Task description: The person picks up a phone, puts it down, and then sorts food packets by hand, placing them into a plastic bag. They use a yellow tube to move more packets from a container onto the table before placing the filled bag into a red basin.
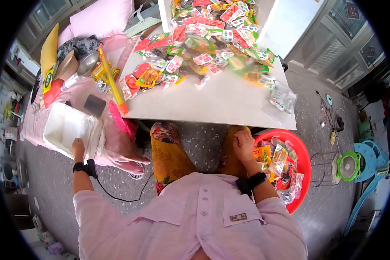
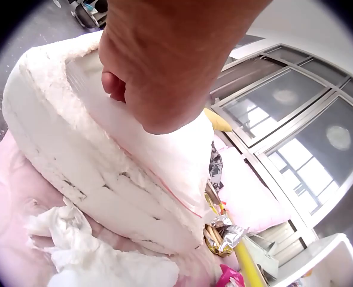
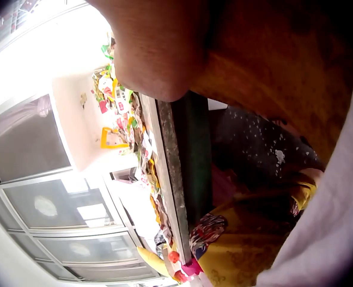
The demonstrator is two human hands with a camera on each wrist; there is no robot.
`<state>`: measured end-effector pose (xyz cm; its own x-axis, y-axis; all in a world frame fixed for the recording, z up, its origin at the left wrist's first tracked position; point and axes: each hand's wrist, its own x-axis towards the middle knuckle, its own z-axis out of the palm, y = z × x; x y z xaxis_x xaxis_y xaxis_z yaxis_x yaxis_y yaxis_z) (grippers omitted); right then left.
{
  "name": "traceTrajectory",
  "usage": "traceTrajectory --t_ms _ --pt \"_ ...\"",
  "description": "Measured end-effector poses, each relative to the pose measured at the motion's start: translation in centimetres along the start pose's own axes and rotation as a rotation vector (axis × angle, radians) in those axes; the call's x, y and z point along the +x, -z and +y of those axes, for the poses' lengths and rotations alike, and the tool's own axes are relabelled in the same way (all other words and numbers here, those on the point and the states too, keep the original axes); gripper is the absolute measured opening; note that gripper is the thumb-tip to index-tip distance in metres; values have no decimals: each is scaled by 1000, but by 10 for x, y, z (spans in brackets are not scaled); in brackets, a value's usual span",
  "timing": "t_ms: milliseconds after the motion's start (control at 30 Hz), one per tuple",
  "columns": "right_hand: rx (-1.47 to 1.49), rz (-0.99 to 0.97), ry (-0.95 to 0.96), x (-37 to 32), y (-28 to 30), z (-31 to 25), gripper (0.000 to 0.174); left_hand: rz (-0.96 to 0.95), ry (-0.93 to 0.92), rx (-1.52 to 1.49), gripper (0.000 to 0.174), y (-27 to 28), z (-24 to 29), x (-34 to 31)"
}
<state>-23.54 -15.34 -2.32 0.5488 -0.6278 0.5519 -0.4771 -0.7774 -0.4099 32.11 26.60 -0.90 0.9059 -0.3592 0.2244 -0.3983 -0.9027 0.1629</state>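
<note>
At the near edge of a white foam box [image 1: 66, 128] is my left hand [image 1: 78, 148]. The left wrist view shows this hand [image 2: 158, 66] over the inside of the box [image 2: 93, 173], fingers curled; whether they grip anything is hidden. My right hand [image 1: 243, 144] rests loosely on the right knee, beside the table's front edge, with nothing visible in it. Just right of it stands a red basin [image 1: 306, 167] of packaged items [image 1: 279, 160]. In the right wrist view the right hand [image 3: 158, 54] is dark, its fingers out of sight.
Many small colourful packets [image 1: 199, 56] lie heaped across the back of the white table [image 1: 195, 102], some inside a white box. A clear bag [image 1: 283, 98] lies at the table's right. A yellow stick [image 1: 110, 80] leans at its left edge. Beyond the basin stands a green fan [image 1: 349, 166].
</note>
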Motion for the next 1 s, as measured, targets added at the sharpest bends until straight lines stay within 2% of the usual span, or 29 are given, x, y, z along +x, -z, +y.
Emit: traceTrajectory --t_ms 133,267,400,467,567,633,700,767,833,900,967,1000 --pt "10 -9 22 0 0 2 16 78 66 25 24 27 27 -10" --pt "10 -13 26 -2 0 4 16 174 35 -40 23 24 15 0" --pt "11 -4 11 -3 1 2 16 189 78 -319 24 21 11 5" --pt "31 -10 3 -3 2 3 15 182 103 -475 25 38 34 3" --pt "55 22 35 -2 2 3 14 119 96 -698 24 68 87 -14" --pt "118 29 22 -1 2 2 14 81 -50 -937 19 84 138 -35" --pt "232 6 -33 4 5 -2 13 139 -277 -901 13 64 168 -41" --pt "295 24 -39 17 8 -12 10 63 -302 -929 9 69 232 -63" --pt "390 -17 -89 34 12 -25 8 -133 -169 -792 13 88 300 -96" --pt "518 -113 -181 54 13 -39 7 -127 -423 -1170 10 33 334 -99" --pt "722 -102 -224 65 -12 -36 8 -206 -452 -1174 9 12 370 -112" --pt "851 -178 -374 70 -20 -37 9 -286 -410 -1182 9 3 383 -118"
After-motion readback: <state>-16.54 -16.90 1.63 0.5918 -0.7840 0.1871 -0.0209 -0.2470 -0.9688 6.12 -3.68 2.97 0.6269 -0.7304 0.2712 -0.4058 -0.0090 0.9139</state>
